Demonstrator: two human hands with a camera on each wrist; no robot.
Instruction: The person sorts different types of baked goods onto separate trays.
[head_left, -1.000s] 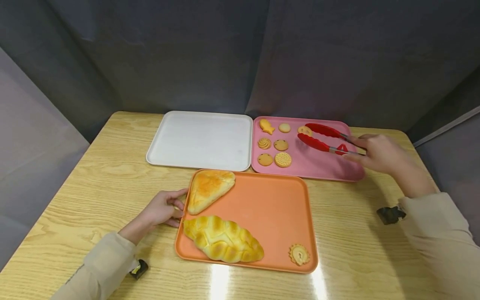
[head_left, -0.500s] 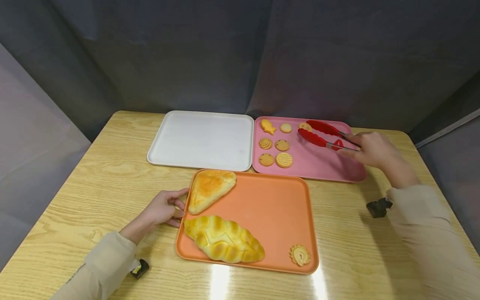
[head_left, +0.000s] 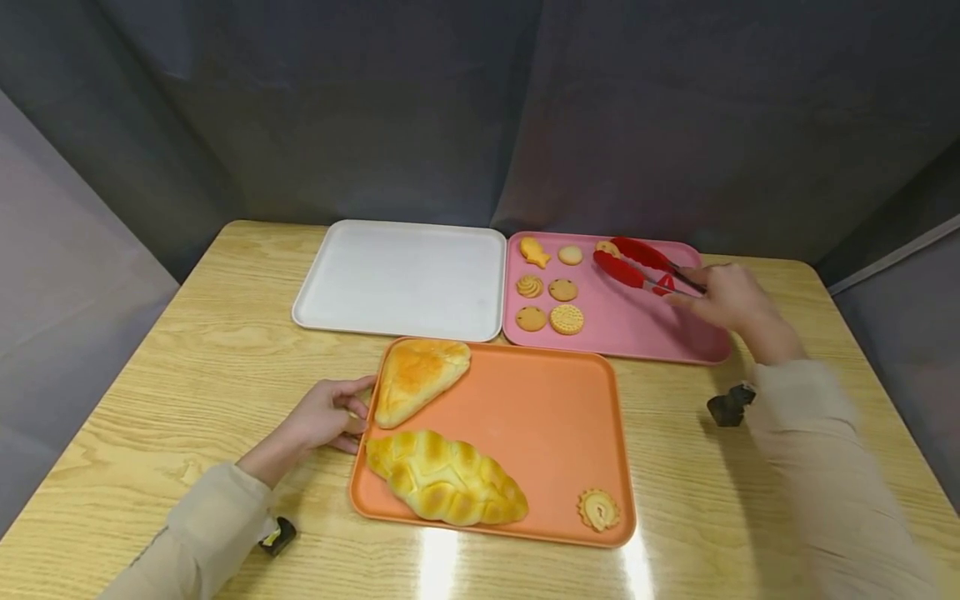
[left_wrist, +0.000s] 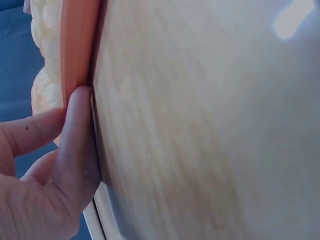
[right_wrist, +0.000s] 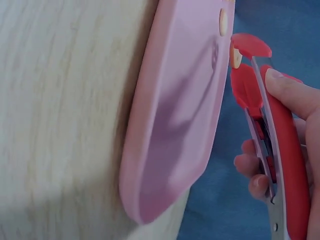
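Note:
My right hand (head_left: 731,300) grips red-tipped metal tongs (right_wrist: 285,150) over the pink tray (head_left: 637,333). Between the tong tips sits a small round cookie (right_wrist: 235,56), partly covered by them in the head view; the tongs cast a shadow on the tray. My left hand (head_left: 326,414) is at the left edge of the orange tray (head_left: 555,400), its thumb and a finger pinching the rim in the left wrist view. On the orange tray lie a triangular bread (head_left: 420,375), a long braided bread (head_left: 446,479) and a scalloped cookie (head_left: 598,509) in the near right corner.
Several cookies stand in two columns on the pink tray's left half, among them a fish-shaped one (head_left: 534,252) and a swirl one (head_left: 529,287). A white tray (head_left: 405,275) adjoins it on the left. Dark cloth (head_left: 375,108) hangs behind the wooden table (head_left: 225,358).
My right hand and forearm have moved left, and the tongs with the cookie between their tips have shifted slightly toward the tray's far edge. The left hand stays at the orange tray.

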